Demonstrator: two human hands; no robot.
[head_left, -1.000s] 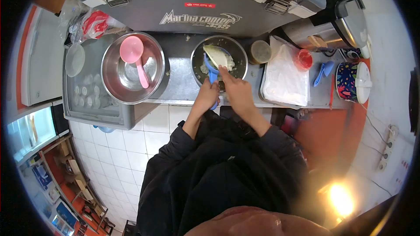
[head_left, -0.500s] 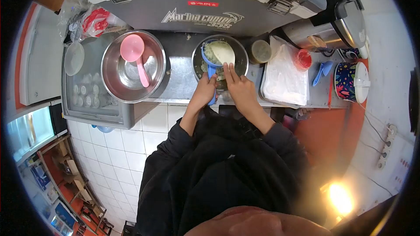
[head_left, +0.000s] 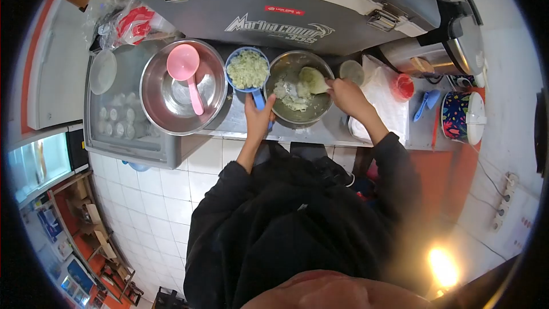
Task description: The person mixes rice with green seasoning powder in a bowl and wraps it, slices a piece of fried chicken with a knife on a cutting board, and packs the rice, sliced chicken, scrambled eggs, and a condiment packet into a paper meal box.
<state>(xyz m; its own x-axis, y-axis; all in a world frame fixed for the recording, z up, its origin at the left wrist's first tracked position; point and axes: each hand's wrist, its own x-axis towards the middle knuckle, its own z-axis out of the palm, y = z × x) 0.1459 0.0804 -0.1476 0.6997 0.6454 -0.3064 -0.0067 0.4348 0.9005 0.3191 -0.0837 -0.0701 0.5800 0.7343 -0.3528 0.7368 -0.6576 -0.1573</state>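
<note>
A blue scoop is in my left hand, which is closed around its handle. Its round cup is heaped with pale green, finely shredded food and sits just left of a steel bowl. My right hand reaches over the bowl's right rim. Its fingers pinch the end of a pale, rounded scraper, whose blade lies inside the bowl. More of the shredded food clings to the bowl's bottom.
To the left, a pink dipper rests in a wide steel basin. Behind stands a large grey cooler. A jar, a white-covered tray, a red-lidded container and a patterned pot stand to the right.
My left hand has carried the blue scoop from above the bowl to its left side. My right hand has moved right, taking the scraper off the scoop and down into the bowl.
</note>
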